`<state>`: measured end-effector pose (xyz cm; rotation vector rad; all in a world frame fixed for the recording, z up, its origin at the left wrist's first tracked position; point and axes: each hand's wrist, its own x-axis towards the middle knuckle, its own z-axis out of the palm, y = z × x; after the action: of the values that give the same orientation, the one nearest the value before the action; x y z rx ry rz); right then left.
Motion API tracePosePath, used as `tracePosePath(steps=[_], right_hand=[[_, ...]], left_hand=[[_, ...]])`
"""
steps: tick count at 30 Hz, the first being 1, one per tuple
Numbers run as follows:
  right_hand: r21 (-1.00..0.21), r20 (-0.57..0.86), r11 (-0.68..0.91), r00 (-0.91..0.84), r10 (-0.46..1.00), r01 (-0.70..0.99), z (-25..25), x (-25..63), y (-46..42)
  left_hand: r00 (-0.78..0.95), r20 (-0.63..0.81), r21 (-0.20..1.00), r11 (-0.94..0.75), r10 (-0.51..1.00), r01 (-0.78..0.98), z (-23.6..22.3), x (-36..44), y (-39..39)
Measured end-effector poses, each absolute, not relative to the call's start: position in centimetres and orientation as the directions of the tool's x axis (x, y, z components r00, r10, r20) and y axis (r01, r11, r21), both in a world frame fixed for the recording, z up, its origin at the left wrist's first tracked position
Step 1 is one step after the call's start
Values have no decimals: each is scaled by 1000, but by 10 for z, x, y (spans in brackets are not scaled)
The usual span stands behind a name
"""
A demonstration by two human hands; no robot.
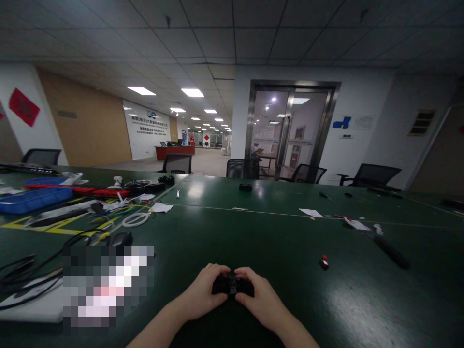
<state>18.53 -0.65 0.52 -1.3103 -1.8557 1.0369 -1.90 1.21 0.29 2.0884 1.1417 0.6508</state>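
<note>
Head cam, what's being held?

Left hand (pixel 206 291) and right hand (pixel 261 296) gripping a small black gadget (pixel 232 286) between them, low centre, desk's (pixel 286 241) near side.

Pointing where?

Long axis runs left-right, can't tell which end's front.

Any writing?

Wall sign (pixel 147 128) way back: Chinese characters, pretty blurry tbh.

the small black object (pixel 232 286) looks like dark plastic with a faint gloss, and the green tabletop (pixel 275 241) beneath is smooth, throwing back pale, blurred patches of light. the blue tray (pixel 43 202) looks like plastic, the scrap of white paper (pixel 161 208) matt, the chair back (pixel 243 168) woven mesh. smooth, reflective glass doors (pixel 270 125) stand in a satiny metal frame (pixel 325 121).
</note>
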Motion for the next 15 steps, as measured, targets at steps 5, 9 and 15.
tracePosePath(steps=[5,9,15], right_hand=[[-835,65,206,-280,958,510,5,184,-8],[-811,87,218,-256,963,542,3,184,-8],[-734,49,219,-273,961,642,5,183,-5]], left_hand=[[490,116,738,-405,864,539,5,-20,12],[515,133,724,-438,847,533,6,-21,11],[496,140,676,-449,857,584,-1,-24,12]])
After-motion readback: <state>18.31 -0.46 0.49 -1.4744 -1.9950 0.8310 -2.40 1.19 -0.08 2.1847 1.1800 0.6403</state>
